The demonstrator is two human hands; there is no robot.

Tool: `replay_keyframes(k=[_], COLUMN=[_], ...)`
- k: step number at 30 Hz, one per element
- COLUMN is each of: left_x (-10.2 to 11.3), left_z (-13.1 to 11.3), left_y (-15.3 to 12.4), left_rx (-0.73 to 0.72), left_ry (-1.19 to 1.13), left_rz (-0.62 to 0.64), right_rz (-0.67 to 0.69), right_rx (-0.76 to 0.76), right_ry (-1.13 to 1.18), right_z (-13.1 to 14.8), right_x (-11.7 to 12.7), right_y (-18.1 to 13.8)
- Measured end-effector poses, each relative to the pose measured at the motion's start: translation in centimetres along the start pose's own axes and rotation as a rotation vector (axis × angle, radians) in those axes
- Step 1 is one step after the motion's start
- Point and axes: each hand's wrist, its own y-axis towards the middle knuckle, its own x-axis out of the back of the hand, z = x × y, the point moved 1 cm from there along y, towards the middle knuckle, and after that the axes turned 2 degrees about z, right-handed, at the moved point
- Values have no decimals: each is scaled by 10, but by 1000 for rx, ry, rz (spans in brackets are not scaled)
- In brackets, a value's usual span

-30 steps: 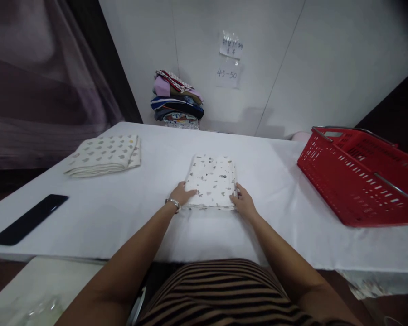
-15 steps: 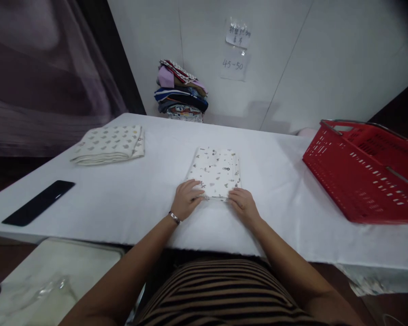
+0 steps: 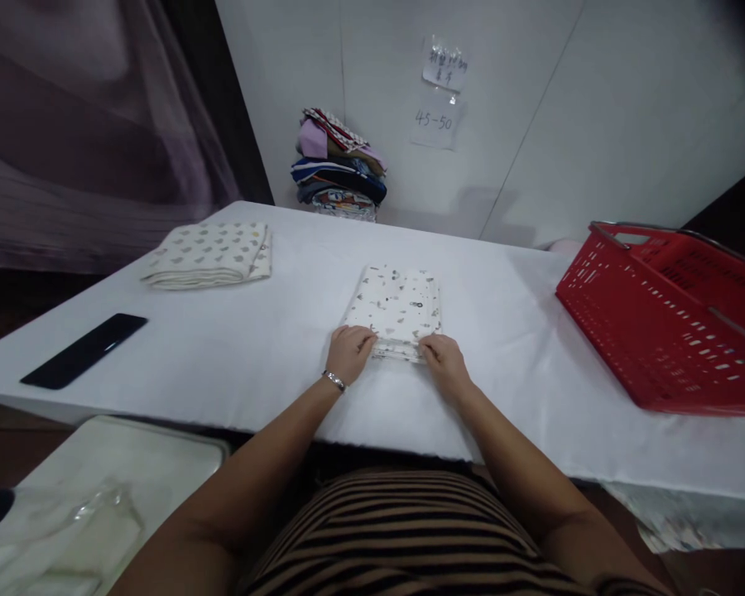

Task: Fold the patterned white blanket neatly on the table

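Observation:
A white printed cloth [image 3: 399,300], folded into a small rectangle, lies on the white-covered table [image 3: 273,356] in front of me. My left hand [image 3: 351,351] pinches the top layer at its near left corner. At the near right corner my right hand [image 3: 442,358] pinches the same layer. The near edge of that layer is slightly raised, and the patterned layers beneath show between my hands. A second folded cloth [image 3: 208,255], white with grey motifs, lies to the left, apart from both hands.
A red plastic basket [image 3: 651,323] with metal handles stands at the right. The dark flat object [image 3: 84,352] lies near the left edge. Behind the table rises a pile of folded fabrics [image 3: 340,170] against the wall. A pale stool-like surface [image 3: 155,451] sits lower left.
Both hands have closed from resting on the near corners to pinching the top layer. Its near edge has been lifted and drawn back, uncovering the layers below. The view has shifted slightly.

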Motion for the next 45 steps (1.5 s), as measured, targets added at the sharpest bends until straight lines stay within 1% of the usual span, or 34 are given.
replay_keyframes(k=[3,8,10,15,19,22,27,33,37,42,45], left_x=[-2,-9,-13,-21,-21,-20,-19,-20,-21,-20,-21], left_z=[-2,-14,-19,-26,-28,-29,-30,-31,-29,-30,-31], left_y=[-5,-10,-7,2,0,-4,-2,3,4,-2,-6], left_rx=[-60,-266,-302,-296,-336,-361,-353,-347,-348,-413,-456], left_ry=[36,148,174,168,132,104,81,68,82,119,152], left_rz=[-44,59,74,48,21,10,-23,-8,-44,-122,-127], right_rz=[-21,-41,-51,-109,-140,-127,-99,-107,-151,-145,-139], right_rx=[-5,5,21,121,154,190,237,226,225,190,166], right_ry=[14,34,33,38,18,-4,-20,-48,-13,-9,-9], right_z=[2,-1,-3,-7,-8,-7,-3,-2,-1,-2,-3], right_x=[-2,-7,-8,-11,-13,-13,-10,-11,-11,-12,-13], right_y=[-1,-2,-2,-4,-6,-8,-10,-8,-8,-7,-6])
